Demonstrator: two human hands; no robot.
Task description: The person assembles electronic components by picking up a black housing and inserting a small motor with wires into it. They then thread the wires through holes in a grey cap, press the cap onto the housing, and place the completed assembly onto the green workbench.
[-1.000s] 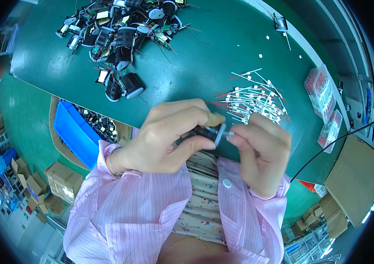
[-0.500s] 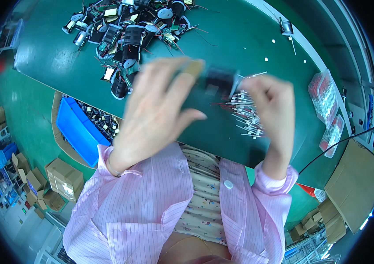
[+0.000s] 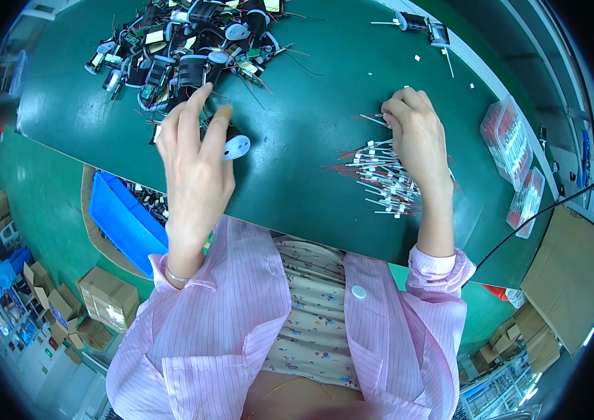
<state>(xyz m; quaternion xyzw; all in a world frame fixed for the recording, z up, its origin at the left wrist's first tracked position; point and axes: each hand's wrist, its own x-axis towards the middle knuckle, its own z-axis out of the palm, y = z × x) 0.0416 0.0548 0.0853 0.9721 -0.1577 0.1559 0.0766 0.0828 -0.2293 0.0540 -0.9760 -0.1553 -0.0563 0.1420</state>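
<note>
My left hand (image 3: 198,150) is over the near edge of a heap of black cylindrical parts (image 3: 192,70) with grey end caps, small green boards and thin wires. Its fingers are apart, and its thumb is mostly hidden. Beneath the fingers lies one black part with a pale, two-holed end cap (image 3: 237,147). At the right, my right hand (image 3: 416,129) has its fingertips pinched together on thin wire leads (image 3: 374,120) at the top of a pile; how many it grips is hidden. The pile of red and white wire leads (image 3: 384,178) spreads beside this hand.
Two black parts with white leads (image 3: 414,22) lie at the table's far right edge. Clear plastic boxes (image 3: 507,143) of leads stand at the right. Left of me, a blue bin (image 3: 125,220) sits in a carton of small black parts. Cardboard boxes (image 3: 108,297) stand on the floor.
The black part that was between my hands is gone from there, and a second one now lies at the far right edge. My left hand moved left to the heap; my right is at the leads.
</note>
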